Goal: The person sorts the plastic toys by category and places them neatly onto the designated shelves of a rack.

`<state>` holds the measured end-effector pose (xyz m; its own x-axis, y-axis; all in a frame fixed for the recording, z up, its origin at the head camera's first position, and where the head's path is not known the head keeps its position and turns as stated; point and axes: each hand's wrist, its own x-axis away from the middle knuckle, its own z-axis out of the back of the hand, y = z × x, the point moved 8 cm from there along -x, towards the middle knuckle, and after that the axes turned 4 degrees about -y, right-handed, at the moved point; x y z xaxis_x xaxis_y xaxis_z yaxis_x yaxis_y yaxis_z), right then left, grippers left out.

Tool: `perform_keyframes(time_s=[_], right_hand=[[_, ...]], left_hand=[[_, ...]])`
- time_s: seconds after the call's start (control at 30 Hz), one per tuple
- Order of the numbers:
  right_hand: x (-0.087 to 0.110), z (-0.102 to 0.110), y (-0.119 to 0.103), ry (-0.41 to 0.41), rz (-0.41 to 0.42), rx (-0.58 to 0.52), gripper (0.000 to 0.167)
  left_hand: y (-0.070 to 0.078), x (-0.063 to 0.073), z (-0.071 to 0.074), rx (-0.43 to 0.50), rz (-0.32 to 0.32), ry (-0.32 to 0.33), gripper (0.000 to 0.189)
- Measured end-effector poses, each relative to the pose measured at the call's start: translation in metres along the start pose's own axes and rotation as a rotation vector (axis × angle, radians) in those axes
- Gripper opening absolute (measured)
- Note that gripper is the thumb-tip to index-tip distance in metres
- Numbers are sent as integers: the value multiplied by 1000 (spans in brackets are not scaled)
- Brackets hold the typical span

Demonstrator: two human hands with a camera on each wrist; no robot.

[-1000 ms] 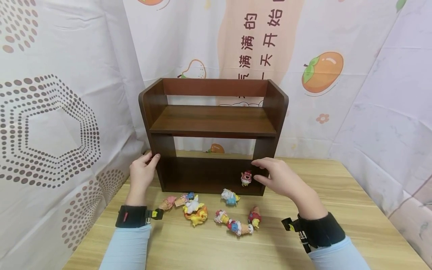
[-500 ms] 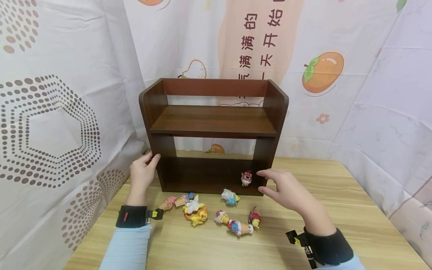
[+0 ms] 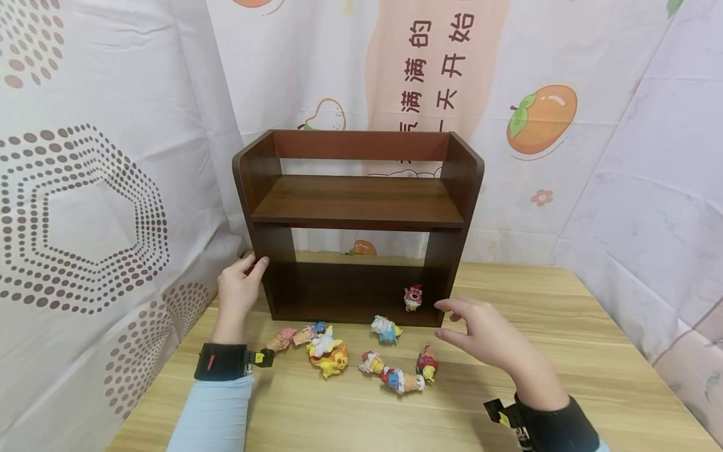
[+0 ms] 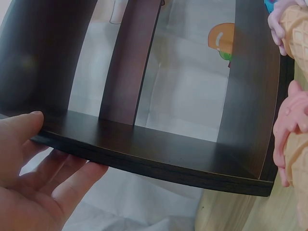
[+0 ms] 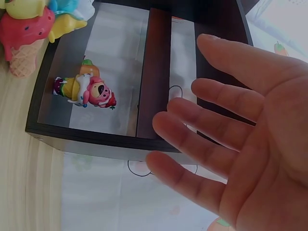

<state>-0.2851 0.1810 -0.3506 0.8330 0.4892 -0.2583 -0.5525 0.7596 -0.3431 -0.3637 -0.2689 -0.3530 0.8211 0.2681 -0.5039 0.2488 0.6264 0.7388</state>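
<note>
A dark brown two-tier shelf [image 3: 357, 216] stands on the table. At its left side panel is my left hand [image 3: 238, 290]; in the left wrist view the thumb [image 4: 30, 126] lies on the inner side and the fingers are on the outer side, pinching the panel's edge. A small pink bear figurine [image 3: 413, 297] with a red cap stands upright on the lower tier, near the right panel. Just right of that panel hovers my right hand [image 3: 480, 328], holding nothing; its fingers [image 5: 192, 132] are spread and relaxed in the right wrist view.
Several ice-cream-cone figurines lie on the wooden table [image 3: 316, 417] before the shelf: a pink one [image 3: 280, 339], a white-and-blue one [image 3: 386, 329], a red one [image 3: 427, 364]. A yellow-orange figurine [image 3: 330, 361] lies among them. A printed curtain [image 3: 565, 220] hangs behind.
My right hand has drawn back from the bear figurine, moving right and down, out of the lower tier. The figurine stays standing. My left hand has not moved.
</note>
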Motion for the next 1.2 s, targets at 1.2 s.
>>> perform_keyframes(time_s=[1.2], right_hand=[[3,-46,9,-209,-65,-64,38]], left_hand=[[-6,-2,0,8,18,4,36]])
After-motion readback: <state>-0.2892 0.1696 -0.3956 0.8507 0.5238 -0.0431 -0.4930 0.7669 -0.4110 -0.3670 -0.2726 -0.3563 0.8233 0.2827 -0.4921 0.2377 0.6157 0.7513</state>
